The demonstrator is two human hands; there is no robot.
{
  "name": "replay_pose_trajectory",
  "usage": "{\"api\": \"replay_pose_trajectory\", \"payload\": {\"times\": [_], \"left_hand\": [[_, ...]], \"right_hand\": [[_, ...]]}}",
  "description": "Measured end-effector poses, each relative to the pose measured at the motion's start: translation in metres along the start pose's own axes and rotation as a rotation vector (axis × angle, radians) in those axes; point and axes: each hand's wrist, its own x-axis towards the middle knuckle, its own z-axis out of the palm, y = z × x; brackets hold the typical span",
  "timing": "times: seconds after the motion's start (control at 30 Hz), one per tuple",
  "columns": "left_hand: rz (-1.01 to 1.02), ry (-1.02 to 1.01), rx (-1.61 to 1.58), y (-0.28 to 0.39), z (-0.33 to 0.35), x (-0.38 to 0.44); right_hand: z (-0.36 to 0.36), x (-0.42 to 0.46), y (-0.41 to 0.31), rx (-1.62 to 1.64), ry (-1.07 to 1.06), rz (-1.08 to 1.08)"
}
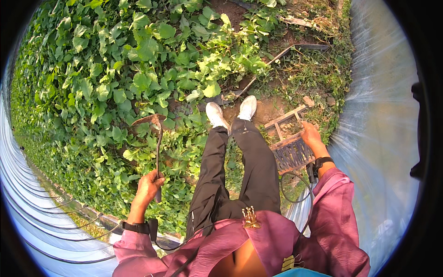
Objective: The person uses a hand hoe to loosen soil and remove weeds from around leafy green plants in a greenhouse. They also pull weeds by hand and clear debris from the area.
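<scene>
My left hand [148, 188] is wrapped around the dark handle of a short hoe [159, 145]. Its rusty blade [143, 120] points left, held above green leaves. On the other side, my right hand [312, 138] grips the frame of a small wooden stool [293, 155] with a seat of woven dark strips. The stool is tipped on its side, its legs pointing away from me beside my right leg. Whether it touches the ground, I cannot tell.
Dense broad-leaved plants [93, 90] cover the left and front. A thin bent stick [254, 80] lies across soil ahead of my shoes [248, 107]. Clear plastic sheeting [377, 114] walls the right side. A cable [294, 201] loops below the stool.
</scene>
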Motion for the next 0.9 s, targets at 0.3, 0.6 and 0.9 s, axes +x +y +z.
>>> {"api": "replay_pose_trajectory", "payload": {"times": [0.3, 0.6, 0.9], "left_hand": [[-0.077, 0.028, -0.123, -0.006, 0.035, 0.042], [-0.148, 0.004, -0.286, -0.002, 0.086, 0.122], [-0.101, -0.057, -0.258, 0.013, 0.097, 0.159]], "right_hand": [[-0.048, 0.169, -0.061, -0.002, -0.193, -0.065], [0.067, 0.295, -0.135, -0.043, -0.037, 0.11], [0.081, 0.284, -0.078, 0.591, 0.394, -0.163]]}}
